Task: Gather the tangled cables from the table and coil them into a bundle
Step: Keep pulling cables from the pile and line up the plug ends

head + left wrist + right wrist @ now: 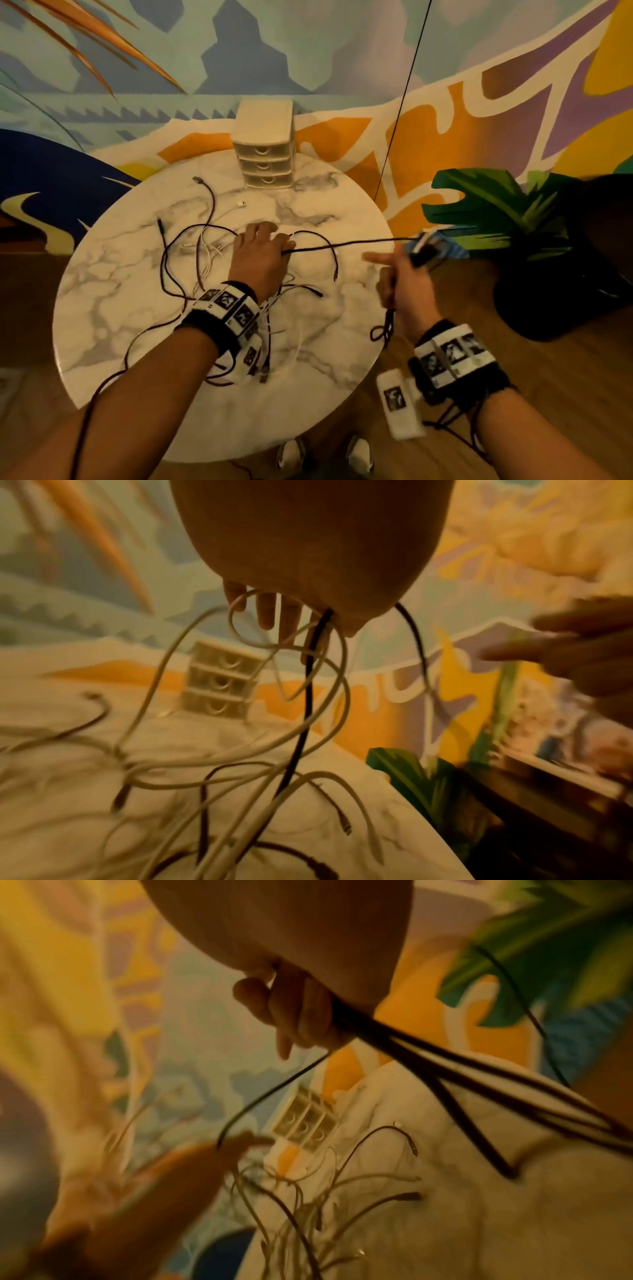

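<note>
Black and thin, a round cable (346, 244) is running taut between the two hands. The right hand (402, 277) is clenching several gathered loops of this black cable (404, 1045), its fingers (298, 1010) curled round them while the index finger is pointing out toward the other hand; a short knot of loops is dangling below the fist, just past the table edge. From that grip the cable is stretching across to the left hand (262, 255), which is pinching it between thumb and fingertips, just above the tabletop. Beneath and around the left wrist, a tangle of loose white and dark cables (205, 253) is lying spread over the round white marble-patterned table (113, 274); in the left wrist view some white strands (329, 685) are hanging from that hand as well. Beyond the left hand, at the table's far edge, a small cream plastic three-drawer organiser (265, 147) is standing. Beside the right hand, off the table, a green leafy plant in a dark pot (507, 212) is sitting on the wooden floor.
</note>
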Available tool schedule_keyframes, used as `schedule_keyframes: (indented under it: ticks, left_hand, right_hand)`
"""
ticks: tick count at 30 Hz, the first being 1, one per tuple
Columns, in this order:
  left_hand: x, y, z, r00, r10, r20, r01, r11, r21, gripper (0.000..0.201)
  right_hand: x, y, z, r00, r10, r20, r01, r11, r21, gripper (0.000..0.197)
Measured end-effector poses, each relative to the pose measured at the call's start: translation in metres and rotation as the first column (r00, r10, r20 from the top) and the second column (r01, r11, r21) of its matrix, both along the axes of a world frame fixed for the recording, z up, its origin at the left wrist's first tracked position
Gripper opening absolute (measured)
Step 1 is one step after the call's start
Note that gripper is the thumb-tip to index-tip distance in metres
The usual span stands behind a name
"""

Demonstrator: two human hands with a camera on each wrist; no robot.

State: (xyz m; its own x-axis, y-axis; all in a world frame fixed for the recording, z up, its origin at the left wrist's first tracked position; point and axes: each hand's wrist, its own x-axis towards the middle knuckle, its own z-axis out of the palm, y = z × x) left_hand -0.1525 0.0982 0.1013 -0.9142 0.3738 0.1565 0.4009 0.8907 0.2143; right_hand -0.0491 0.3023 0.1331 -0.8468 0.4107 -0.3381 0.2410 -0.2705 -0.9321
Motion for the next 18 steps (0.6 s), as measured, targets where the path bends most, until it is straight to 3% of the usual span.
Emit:
schedule_keyframes:
  ticks: [3, 6, 10, 14, 18]
  left_hand:
    - [0.014, 0.021, 0.013, 0.976, -0.169, -0.136, 0.157, 0.983, -0.095, 0.026]
    - [0.03, 0.028, 0.009, 0.95, -0.273, -0.152, 0.237, 0.946, -0.22, 0.032]
    - [0.037, 0.023, 0.003, 0.951, -0.252, -0.182, 0.217, 0.957, -0.192, 0.039]
    - [0.049, 0.032, -0.005, 0.937, -0.3, -0.177, 0.27, 0.947, -0.176, 0.036]
    - [0.049, 0.023, -0.016, 0.972, -0.165, -0.17, 0.163, 0.986, -0.024, 0.028]
  right_hand:
    - [-0.007, -0.031, 0.0, 0.974, 0.218, 0.054, -0.222, 0.97, 0.096, 0.048]
    - [-0.019, -0.035, 0.0, 0.958, 0.24, 0.155, -0.253, 0.965, 0.066, 0.049]
    - [-0.016, -0.041, -0.014, 0.911, 0.285, 0.299, -0.333, 0.935, 0.122, 0.058]
    - [-0.018, -0.055, -0.017, 0.922, 0.275, 0.273, -0.267, 0.961, -0.068, 0.042]
    - [-0.025, -0.049, -0.011, 0.924, 0.25, 0.288, -0.306, 0.936, 0.173, 0.044]
